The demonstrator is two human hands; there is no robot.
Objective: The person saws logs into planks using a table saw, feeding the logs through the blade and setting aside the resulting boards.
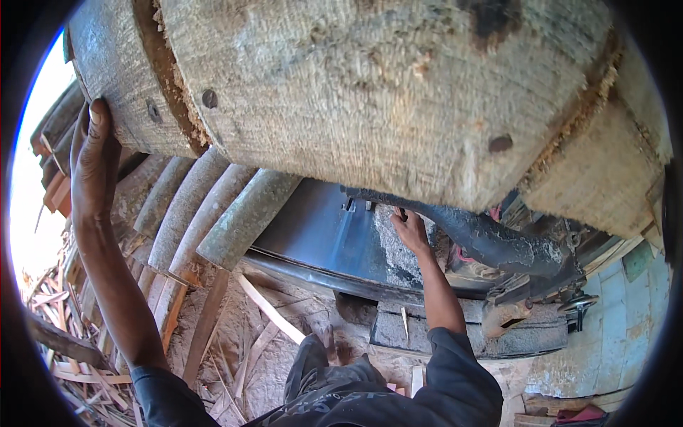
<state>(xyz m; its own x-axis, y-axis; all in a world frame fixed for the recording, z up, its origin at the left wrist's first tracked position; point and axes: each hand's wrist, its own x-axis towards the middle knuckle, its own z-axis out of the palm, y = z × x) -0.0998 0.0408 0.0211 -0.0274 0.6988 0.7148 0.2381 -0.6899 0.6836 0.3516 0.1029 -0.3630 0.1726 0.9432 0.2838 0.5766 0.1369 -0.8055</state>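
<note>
Wide weathered boards [370, 107] with nail heads and sawdust-filled gaps loom across the upper picture. At the far left, my left hand [96, 160] grips the edge of the end board [121, 78], thumb in front and the other fingers mostly hidden. My right hand [411, 231] is closed round a small dark handle [403, 213] just below the boards, beside a dark metal machine table [313, 228]. Above and right of that hand runs a thick, sawdust-coated dark metal arm [491, 238].
Several bark-covered logs [245, 213] lie left of the machine table. Offcuts and thin strips [53, 306] are piled at the far left. A pale strip of wood [270, 309] lies on the sawdusty floor [249, 356] near my legs. At right is a small handwheel [578, 304].
</note>
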